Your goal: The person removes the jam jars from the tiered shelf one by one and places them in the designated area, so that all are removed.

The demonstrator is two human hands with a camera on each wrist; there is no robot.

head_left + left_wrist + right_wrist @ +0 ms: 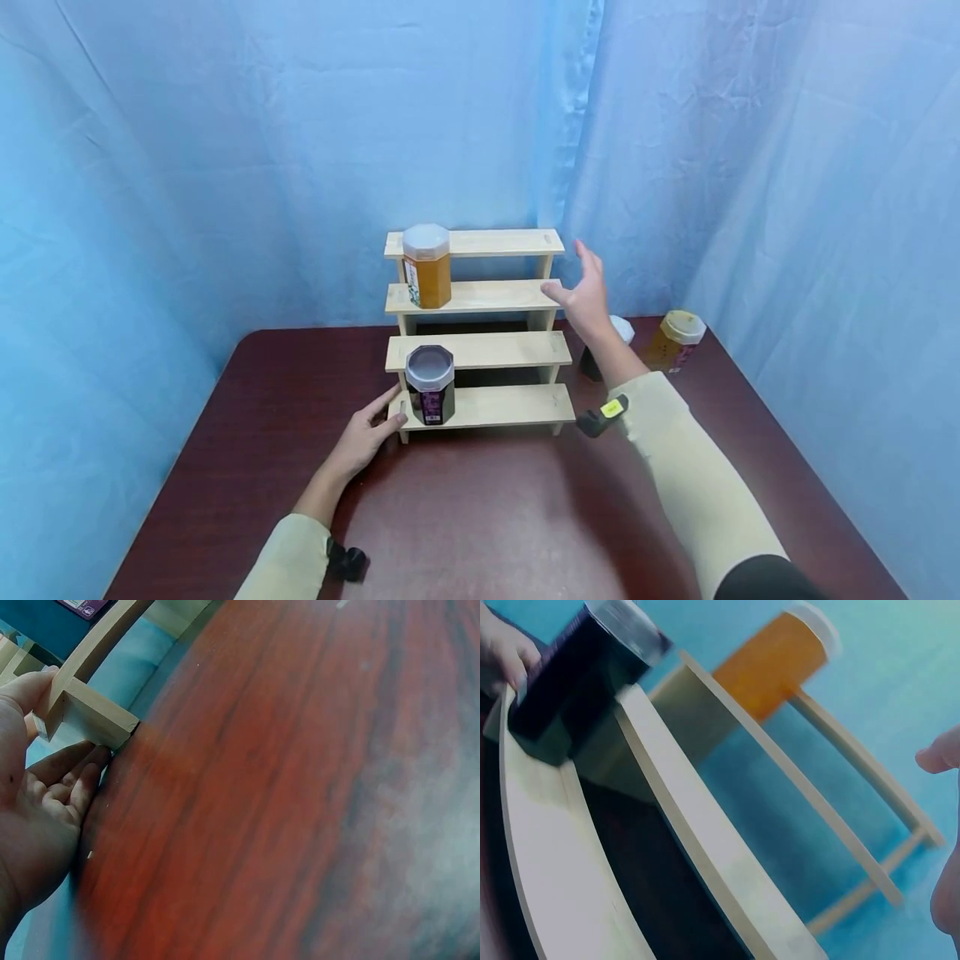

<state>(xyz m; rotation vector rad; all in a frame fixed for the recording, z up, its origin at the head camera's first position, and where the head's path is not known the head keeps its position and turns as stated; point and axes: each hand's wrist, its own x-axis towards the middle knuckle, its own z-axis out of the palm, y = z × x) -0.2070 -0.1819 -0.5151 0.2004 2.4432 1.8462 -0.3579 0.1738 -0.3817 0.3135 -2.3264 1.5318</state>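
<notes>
A pale wooden stepped shelf (pixel 495 351) stands on the table with several tiers. On its lowest tier, at the left end, is a dark jar (pixel 431 387) with a clear lid and a purple label. An amber jar (pixel 430 279) with a whitish lid sits at the left of a higher tier. My left hand (pixel 362 439) holds the left end of the lowest tier, thumb on top, as the left wrist view also shows at the board's end (pixel 97 712). My right hand (pixel 587 302) is raised by the upper tiers' right end, fingers spread, holding nothing.
Right of the shelf, a dark jar with a white lid (pixel 622 328) is partly hidden behind my right forearm. Farther right stands another amber jar (pixel 677 340) with a yellowish lid. Blue curtains (pixel 300 167) enclose the dark red table (pixel 480 517) at the back and sides.
</notes>
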